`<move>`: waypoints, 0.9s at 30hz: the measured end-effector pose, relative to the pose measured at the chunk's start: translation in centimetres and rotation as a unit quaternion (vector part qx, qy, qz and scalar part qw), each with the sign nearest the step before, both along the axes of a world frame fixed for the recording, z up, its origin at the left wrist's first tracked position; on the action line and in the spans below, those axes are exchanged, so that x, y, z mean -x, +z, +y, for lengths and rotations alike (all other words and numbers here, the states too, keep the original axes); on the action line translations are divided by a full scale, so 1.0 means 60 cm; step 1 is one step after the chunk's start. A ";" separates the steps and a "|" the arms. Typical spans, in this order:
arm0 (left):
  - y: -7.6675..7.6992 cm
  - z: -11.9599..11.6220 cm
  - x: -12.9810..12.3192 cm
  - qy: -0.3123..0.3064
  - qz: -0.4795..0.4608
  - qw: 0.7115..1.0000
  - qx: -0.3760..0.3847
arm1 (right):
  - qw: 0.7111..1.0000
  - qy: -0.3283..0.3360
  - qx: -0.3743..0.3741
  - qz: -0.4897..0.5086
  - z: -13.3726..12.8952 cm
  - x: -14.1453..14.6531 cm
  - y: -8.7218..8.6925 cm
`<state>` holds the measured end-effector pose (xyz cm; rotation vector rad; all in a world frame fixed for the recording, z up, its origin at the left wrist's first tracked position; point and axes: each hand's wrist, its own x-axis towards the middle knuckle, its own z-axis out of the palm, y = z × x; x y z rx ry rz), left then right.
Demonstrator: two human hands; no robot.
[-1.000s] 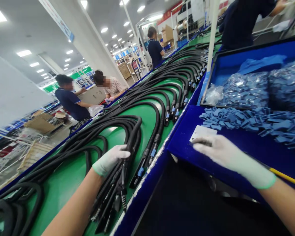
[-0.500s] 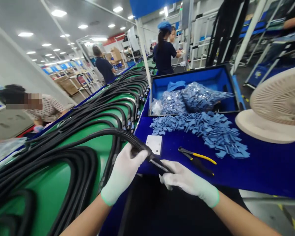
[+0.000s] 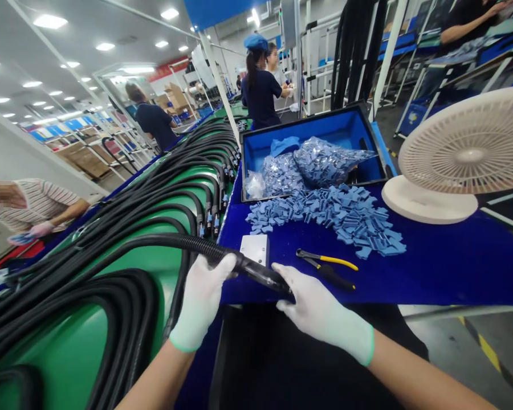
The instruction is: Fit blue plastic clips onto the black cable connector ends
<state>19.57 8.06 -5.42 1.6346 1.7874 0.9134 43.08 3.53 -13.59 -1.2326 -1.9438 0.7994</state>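
A black ribbed hose [image 3: 196,245] runs in from the left and ends in a smooth, shiny black tube [image 3: 263,273]. In a white glove with a green cuff, my left hand [image 3: 207,290] is closed around the hose where the ribbed part meets the tube. My right hand [image 3: 303,296], gloved the same way, grips the tube's far end between thumb and fingers. Behind the tube lies a white block [image 3: 255,249] on the blue table [image 3: 431,262]. Pliers [image 3: 327,265] with yellow and black handles rest to the right.
Small blue clips [image 3: 346,219] are heaped before a blue bin [image 3: 256,149] holding clear bags of clips. A beige fan [image 3: 470,151] stands at the right. Many black hoses [image 3: 123,228] cover the green belt [image 3: 77,336] at the left. A person in a striped shirt [image 3: 43,199] is beyond it.
The view has shifted right. My right hand has changed its hold and now wraps the tube's end, with the tube lying a little flatter. My left hand still holds the hose.
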 end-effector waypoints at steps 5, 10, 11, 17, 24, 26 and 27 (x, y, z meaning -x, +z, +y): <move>-0.011 -0.036 0.019 -0.147 0.239 0.942 -0.183 | 0.999 0.020 0.005 -0.046 -0.001 -0.025 0.026; -0.051 -0.049 -0.003 -0.371 0.268 0.850 -0.260 | 0.988 0.131 0.038 -0.070 0.000 -0.066 0.093; -0.059 -0.045 -0.009 -0.355 0.248 0.868 -0.244 | 0.989 0.118 0.053 -0.075 0.004 -0.077 0.098; -0.087 -0.021 -0.035 -0.169 0.070 0.983 -0.009 | 0.940 -0.068 0.015 -0.335 0.031 -0.126 0.056; -0.070 0.003 -0.041 -0.101 -0.065 0.990 0.073 | 0.908 -0.092 -0.019 -0.408 0.042 -0.113 -0.005; -0.053 0.006 -0.040 -0.089 -0.110 0.985 0.094 | 0.928 -0.121 -0.019 -0.352 0.051 -0.118 -0.017; -0.044 0.006 -0.040 -0.081 -0.126 0.983 0.103 | 0.943 -0.133 -0.008 -0.306 0.056 -0.121 -0.022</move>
